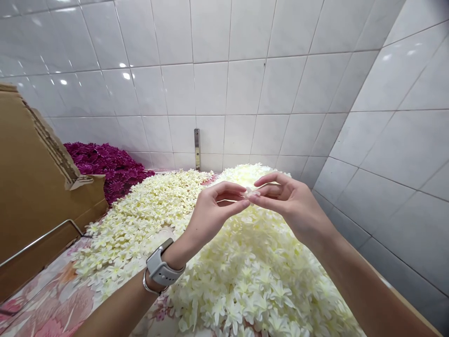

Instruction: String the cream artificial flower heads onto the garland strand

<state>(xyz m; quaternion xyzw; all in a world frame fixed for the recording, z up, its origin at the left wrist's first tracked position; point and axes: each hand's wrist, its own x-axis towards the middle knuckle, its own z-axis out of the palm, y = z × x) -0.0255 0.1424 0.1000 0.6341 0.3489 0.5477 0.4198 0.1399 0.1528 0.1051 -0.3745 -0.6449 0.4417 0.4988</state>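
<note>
Overall: bright, cool white; we can't pin the source
Back wall (210, 89): small hard glare spots, upper left
Right wall (403, 150): a few glints high up, grayer low down
White flower pile (259, 262): we get near-clipping at the top, smeared petals mid-pile
Edges: wide-angle stretch, verticals lean outward, our top-right corner darkens

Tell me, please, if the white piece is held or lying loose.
Held: the left hand and right hand pinch the white piece between their fingers.

Head-worn view, forward and downward
</note>
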